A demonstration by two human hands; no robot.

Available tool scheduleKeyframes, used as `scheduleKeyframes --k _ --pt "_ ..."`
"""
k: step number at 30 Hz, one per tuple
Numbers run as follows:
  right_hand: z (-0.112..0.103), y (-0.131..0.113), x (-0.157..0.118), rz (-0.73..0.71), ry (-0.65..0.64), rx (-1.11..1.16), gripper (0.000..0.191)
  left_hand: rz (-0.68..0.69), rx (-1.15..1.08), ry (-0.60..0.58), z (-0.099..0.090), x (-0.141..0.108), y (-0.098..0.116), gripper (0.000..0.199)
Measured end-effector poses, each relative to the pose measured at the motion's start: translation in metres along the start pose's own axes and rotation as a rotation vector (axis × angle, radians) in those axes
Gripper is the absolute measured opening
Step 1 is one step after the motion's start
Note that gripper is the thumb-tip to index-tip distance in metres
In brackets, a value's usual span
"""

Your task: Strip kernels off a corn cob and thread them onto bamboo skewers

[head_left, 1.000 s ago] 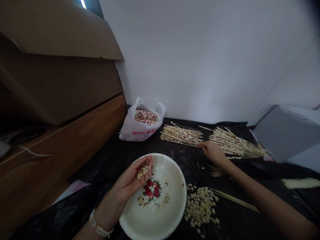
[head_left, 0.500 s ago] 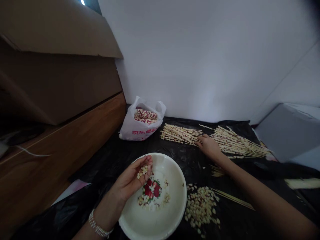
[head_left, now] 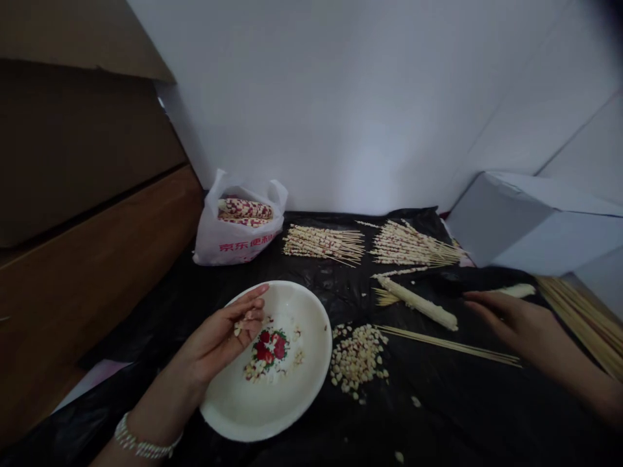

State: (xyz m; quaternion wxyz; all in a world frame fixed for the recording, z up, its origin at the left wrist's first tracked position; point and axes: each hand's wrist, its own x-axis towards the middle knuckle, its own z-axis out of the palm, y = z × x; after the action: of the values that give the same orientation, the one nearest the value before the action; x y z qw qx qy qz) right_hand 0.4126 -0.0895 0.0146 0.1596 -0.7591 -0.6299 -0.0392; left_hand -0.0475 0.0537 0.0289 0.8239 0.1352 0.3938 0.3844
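Note:
Over the left rim of a white bowl (head_left: 311, 383), my left hand (head_left: 219, 337) is cupped palm up with corn kernels (head_left: 238, 328) in its curled fingers. Loose kernels lie on the bowl's red flower print. My right hand (head_left: 520, 324) hovers at the right, fingers stretched leftward, with nothing visible in it. A stripped corncob (head_left: 418, 302) lies left of its fingertips, on short pointed sticks (head_left: 384, 297). Between bowl and right hand are a heap of kernels (head_left: 357, 360) and a few bare skewers (head_left: 452, 345).
A white plastic bag (head_left: 233, 246) holds speckled corn cobs (head_left: 246, 209). Two bundles of corn-threaded skewers (head_left: 321, 243) (head_left: 409, 245) lie by the wall. Bare sticks (head_left: 584, 318) and a pale cob (head_left: 518, 290) are at the right, a white box (head_left: 525, 220) behind. Black plastic sheeting (head_left: 467, 408) covers the surface.
My right hand has left the skewer bundles and moved right and nearer, uncovering the stripped cob. My left hand stays over the bowl with its kernels. The view has turned rightward.

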Motion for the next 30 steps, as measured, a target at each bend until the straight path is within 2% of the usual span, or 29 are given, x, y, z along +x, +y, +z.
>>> scheduleKeyframes --k 2,4,8,13,18,26,30 --pt "-0.01 0.014 -0.021 0.159 -0.034 0.031 0.039 0.07 0.186 -0.012 -0.001 0.001 -0.003 0.033" --pt "-0.014 0.025 -0.039 0.248 -0.051 0.043 0.042 0.131 0.385 -0.01 -0.003 0.004 -0.008 0.03" --pt "-0.014 0.047 -0.067 0.33 -0.053 0.007 0.042 0.166 0.75 -0.062 -0.004 0.009 -0.015 0.02" --pt "-0.013 0.073 -0.087 0.378 -0.065 -0.013 0.04 0.146 1.107 -0.16 0.002 0.008 -0.018 0.031" --pt "-0.016 0.095 -0.102 0.433 -0.066 -0.022 0.045 0.077 1.23 -0.214 0.003 0.008 -0.023 0.042" --pt "-0.016 0.108 -0.156 0.545 0.017 -0.129 0.04 0.078 1.323 -0.269 -0.003 0.012 -0.023 0.038" --pt "-0.012 0.109 -0.153 0.513 0.076 -0.228 0.039 0.098 1.286 -0.229 -0.001 0.009 -0.021 0.034"
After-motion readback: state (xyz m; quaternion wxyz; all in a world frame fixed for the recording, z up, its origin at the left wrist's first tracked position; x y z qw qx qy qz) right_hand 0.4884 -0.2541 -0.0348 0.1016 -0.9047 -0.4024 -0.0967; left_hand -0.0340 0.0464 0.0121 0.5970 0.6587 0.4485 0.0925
